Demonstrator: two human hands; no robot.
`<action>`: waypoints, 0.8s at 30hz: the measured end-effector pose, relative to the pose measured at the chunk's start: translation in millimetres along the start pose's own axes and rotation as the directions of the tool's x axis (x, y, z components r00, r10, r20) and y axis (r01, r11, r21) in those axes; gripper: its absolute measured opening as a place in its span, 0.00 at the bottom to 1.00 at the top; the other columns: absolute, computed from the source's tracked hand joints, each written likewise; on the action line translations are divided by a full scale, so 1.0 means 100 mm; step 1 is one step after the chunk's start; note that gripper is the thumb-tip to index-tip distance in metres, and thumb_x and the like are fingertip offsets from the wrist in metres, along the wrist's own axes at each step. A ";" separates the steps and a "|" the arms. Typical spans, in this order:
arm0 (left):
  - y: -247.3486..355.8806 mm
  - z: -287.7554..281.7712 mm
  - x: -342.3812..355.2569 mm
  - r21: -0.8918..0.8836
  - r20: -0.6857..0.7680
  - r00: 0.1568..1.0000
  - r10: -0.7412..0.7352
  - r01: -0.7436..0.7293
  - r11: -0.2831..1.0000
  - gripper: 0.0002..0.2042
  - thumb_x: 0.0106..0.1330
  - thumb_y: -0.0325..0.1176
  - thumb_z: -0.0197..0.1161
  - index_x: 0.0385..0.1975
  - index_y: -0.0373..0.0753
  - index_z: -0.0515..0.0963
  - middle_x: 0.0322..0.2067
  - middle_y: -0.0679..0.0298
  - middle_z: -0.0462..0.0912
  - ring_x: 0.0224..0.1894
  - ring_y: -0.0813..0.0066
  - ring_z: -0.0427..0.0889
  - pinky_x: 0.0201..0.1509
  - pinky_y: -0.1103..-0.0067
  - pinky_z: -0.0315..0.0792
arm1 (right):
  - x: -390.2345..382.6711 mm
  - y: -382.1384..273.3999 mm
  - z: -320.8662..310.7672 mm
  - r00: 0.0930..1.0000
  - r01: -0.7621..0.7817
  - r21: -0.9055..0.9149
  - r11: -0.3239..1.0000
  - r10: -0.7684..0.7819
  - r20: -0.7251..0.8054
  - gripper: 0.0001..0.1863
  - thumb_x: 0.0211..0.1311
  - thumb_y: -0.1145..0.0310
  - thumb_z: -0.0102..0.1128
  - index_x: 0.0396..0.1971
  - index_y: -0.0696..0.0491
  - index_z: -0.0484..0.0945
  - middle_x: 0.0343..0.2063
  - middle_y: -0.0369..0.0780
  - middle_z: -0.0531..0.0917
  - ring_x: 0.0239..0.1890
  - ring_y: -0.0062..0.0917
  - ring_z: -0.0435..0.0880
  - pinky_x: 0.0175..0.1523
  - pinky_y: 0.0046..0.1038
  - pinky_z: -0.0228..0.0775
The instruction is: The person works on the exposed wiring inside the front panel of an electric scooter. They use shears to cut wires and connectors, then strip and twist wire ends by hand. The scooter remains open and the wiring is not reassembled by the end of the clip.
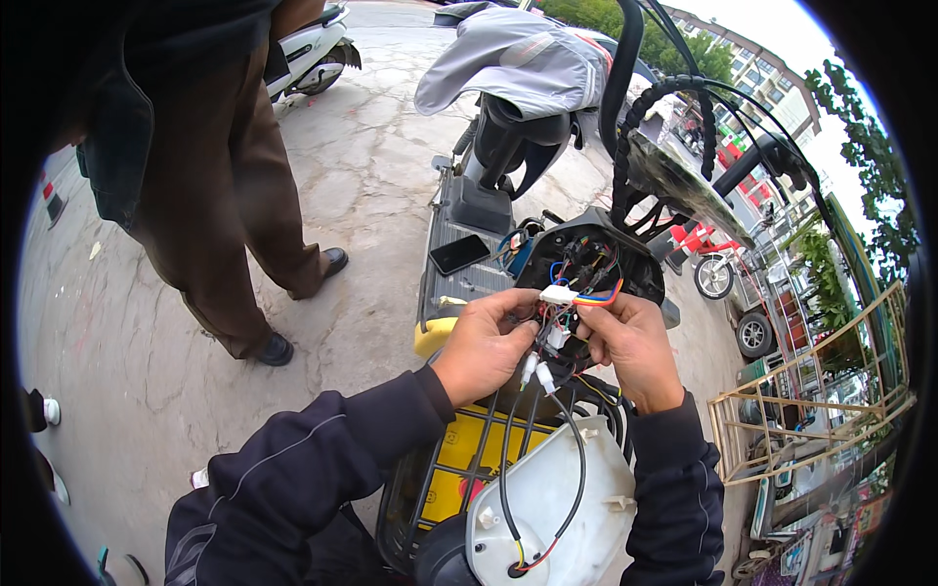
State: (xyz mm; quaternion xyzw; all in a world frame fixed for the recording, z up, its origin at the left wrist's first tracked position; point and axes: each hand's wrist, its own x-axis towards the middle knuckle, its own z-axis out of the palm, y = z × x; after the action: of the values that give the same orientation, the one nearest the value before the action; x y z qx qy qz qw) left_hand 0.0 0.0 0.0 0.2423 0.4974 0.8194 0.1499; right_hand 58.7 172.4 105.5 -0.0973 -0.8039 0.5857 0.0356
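My left hand (pixel 486 347) is closed, its fingertips at the left end of a white wire connector (pixel 559 294). My right hand (pixel 637 349) pinches the red, yellow and blue wires (pixel 608 296) that run out of the connector's right end. Both hands are over the opened black front housing (pixel 640 273) of an electric scooter, where a tangle of wires (pixel 586 256) shows. Below my fingers hang small white plugs (pixel 537 371). A white cover panel (pixel 557 488) lies over the black basket (pixel 401 508), with two black cables (pixel 583 449) rising from it.
A phone (pixel 459 255) lies on the scooter's footboard (pixel 442 210). The seat carries a grey cloth (pixel 528 63). At left stands a person in brown trousers (pixel 210 186). Cables (pixel 708 117) and a handlebar rise at upper right; a metal frame cart (pixel 811 391) stands further right.
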 end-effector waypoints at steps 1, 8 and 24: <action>-0.01 0.02 0.00 -0.003 -0.003 1.000 0.013 -0.013 1.000 0.15 0.73 0.21 0.60 0.57 0.33 0.80 0.44 0.66 0.86 0.43 0.83 0.83 0.50 0.83 0.78 | -0.01 0.00 -0.02 1.000 0.000 -0.001 1.000 0.000 -0.004 0.11 0.71 0.63 0.68 0.35 0.57 0.84 0.24 0.34 0.84 0.16 0.12 0.75 0.21 0.16 0.59; 0.00 -0.01 0.01 0.002 -0.011 0.999 0.042 -0.042 0.999 0.14 0.73 0.21 0.60 0.56 0.33 0.81 0.42 0.67 0.86 0.43 0.83 0.82 0.49 0.83 0.78 | 0.02 0.01 0.02 1.000 0.019 -0.019 1.000 -0.019 -0.007 0.11 0.71 0.63 0.67 0.35 0.56 0.85 0.24 0.34 0.84 0.17 0.11 0.74 0.21 0.16 0.59; 0.01 -0.01 0.00 -0.029 -0.006 1.000 -0.001 0.001 1.000 0.15 0.73 0.21 0.60 0.58 0.33 0.80 0.42 0.66 0.86 0.42 0.83 0.82 0.47 0.83 0.79 | -0.12 0.01 0.06 0.994 -0.009 -0.118 0.993 0.022 0.109 0.13 0.67 0.66 0.70 0.43 0.62 0.85 0.28 0.36 0.85 0.21 0.11 0.74 0.25 0.16 0.63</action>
State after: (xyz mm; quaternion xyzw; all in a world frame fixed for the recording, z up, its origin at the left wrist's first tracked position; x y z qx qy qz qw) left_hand -0.3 -1.9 0.7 0.2374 0.4862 0.8270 0.1523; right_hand 69.4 164.3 103.7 -0.0730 -0.8369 0.5421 -0.0194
